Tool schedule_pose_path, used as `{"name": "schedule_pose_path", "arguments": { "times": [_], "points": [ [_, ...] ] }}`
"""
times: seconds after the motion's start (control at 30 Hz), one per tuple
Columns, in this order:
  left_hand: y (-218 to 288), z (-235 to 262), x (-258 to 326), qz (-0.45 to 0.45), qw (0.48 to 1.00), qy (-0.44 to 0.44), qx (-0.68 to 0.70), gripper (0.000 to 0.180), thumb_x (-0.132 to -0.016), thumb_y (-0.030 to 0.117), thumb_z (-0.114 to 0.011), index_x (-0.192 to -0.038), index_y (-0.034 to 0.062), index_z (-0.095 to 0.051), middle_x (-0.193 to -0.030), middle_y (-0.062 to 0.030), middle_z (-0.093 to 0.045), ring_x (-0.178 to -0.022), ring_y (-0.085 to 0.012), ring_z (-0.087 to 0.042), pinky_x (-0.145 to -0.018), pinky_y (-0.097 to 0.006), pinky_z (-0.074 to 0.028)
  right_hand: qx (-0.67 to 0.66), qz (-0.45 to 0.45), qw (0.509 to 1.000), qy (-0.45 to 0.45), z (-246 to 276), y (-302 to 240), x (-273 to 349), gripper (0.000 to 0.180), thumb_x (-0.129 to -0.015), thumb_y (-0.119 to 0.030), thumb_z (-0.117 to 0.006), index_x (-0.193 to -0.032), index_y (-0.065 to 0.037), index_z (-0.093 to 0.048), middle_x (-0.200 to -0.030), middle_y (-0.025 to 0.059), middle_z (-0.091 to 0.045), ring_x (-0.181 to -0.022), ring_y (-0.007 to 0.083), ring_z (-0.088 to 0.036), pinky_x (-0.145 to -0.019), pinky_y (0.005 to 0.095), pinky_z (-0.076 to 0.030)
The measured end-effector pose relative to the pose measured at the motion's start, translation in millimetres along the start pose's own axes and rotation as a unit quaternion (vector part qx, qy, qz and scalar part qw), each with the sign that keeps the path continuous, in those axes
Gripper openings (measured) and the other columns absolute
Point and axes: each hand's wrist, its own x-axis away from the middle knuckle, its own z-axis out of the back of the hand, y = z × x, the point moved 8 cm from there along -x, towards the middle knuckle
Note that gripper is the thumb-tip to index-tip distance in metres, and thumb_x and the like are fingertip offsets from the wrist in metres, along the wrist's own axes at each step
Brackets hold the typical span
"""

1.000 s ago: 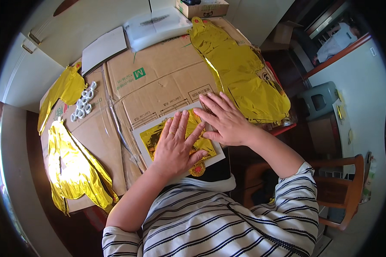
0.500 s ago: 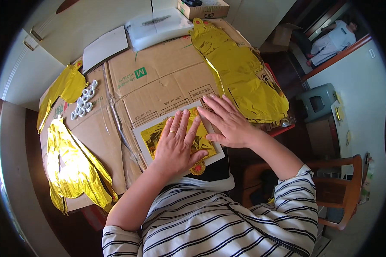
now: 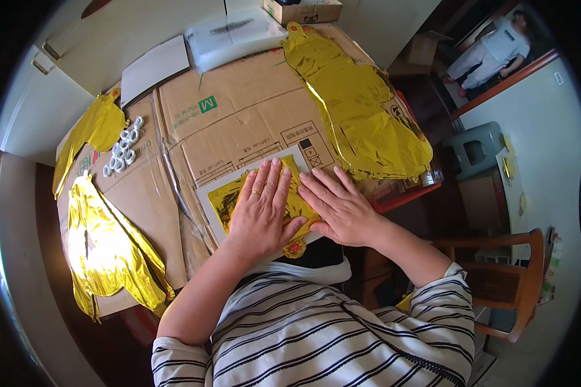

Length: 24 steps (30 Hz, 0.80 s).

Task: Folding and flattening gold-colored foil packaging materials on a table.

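Note:
A gold foil sheet, folded into a rough rectangle like a flat foil balloon [image 3: 224, 200], lies on a white card [image 3: 208, 205] at the table's near edge. My left hand [image 3: 258, 209] rests flat on the foil, fingers stretched out and a ring on one finger. Beside it my right hand [image 3: 339, 206] lies flat over the right side of the foil and card, fingers slightly spread. A round gold tab with a red mark pokes out below the foil, near my left thumb. Parts of the foil and card are hidden under both hands.
Flattened cardboard [image 3: 239, 109] covers the table. A stack of flat gold foil balloons [image 3: 361, 109] lies at right; more gold foil [image 3: 110, 245] is at left, near white rings [image 3: 124, 145]. Clear plastic bags [image 3: 232, 42] are behind. A wooden chair [image 3: 497, 277] stands right; a person [image 3: 497, 51] is in the doorway.
My right hand has moved down and inward, from the card's upper right edge onto the foil. My left hand stays flat on it. The person in the doorway has become more upright.

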Motion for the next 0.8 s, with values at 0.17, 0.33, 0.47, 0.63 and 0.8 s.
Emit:
{"name": "schedule_pose_path", "arguments": {
  "times": [0.17, 0.33, 0.47, 0.63, 0.8],
  "points": [
    [0.9, 3.5, 0.7, 0.000, 0.999, 0.010, 0.031, 0.089, -0.098, 0.053, -0.057, -0.157, -0.0083, -0.030, -0.164, -0.0304, -0.028, -0.155, -0.0442, -0.023, -0.126, -0.054, -0.018, -0.026, -0.015, 0.999, -0.024, 0.7, 3.2, -1.0, 0.076, -0.102, -0.048, -0.055, -0.158, -0.001, -0.035, -0.167, 0.0186, -0.028, -0.157, 0.0357, -0.021, -0.127, 0.0574, -0.011],
    [-0.6, 2.3, 2.2, -0.006, 0.999, 0.033, 0.023, 0.092, -0.098, 0.055, -0.057, -0.157, -0.0095, -0.029, -0.164, -0.0301, -0.029, -0.155, -0.0443, -0.025, -0.126, -0.053, -0.018, -0.104, -0.027, 0.994, 0.029, 19.5, 8.9, -27.6, 0.079, -0.106, -0.051, -0.044, -0.161, 0.002, -0.025, -0.168, 0.0219, -0.026, -0.157, 0.0364, -0.022, -0.127, 0.0563, -0.011],
    [-1.5, -1.0, 2.1, -0.006, 0.999, 0.022, 0.031, 0.092, -0.096, 0.050, -0.059, -0.158, -0.0097, -0.026, -0.164, -0.0301, -0.028, -0.155, -0.0446, -0.025, -0.127, -0.053, -0.019, -0.062, -0.033, 0.997, 0.015, -3.8, 8.0, -46.4, 0.082, -0.106, -0.053, -0.042, -0.162, 0.003, -0.022, -0.168, 0.0222, -0.026, -0.157, 0.0357, -0.022, -0.127, 0.0563, -0.009],
    [-3.0, -0.1, 1.7, 0.002, 0.999, 0.043, 0.015, 0.088, -0.094, 0.051, -0.055, -0.153, -0.0114, -0.036, -0.161, -0.0284, -0.036, -0.154, -0.0414, -0.029, -0.127, -0.052, -0.019, -0.046, -0.026, 0.998, 0.019, -13.2, 6.3, -46.1, 0.087, -0.106, -0.058, -0.039, -0.163, 0.003, -0.015, -0.169, 0.0219, -0.023, -0.158, 0.0356, -0.018, -0.127, 0.0570, -0.006],
    [-5.4, -0.2, 5.6, 0.002, 0.996, 0.071, 0.063, 0.092, -0.090, 0.045, -0.064, -0.156, -0.0093, -0.030, -0.164, -0.0284, -0.030, -0.155, -0.0418, -0.026, -0.127, -0.052, -0.019, -0.018, -0.024, 1.000, -0.005, -15.1, 5.9, -46.0, 0.090, -0.105, -0.061, -0.038, -0.164, 0.002, -0.012, -0.171, 0.0203, -0.018, -0.160, 0.0346, -0.013, -0.127, 0.0568, -0.004]
  ]
}}
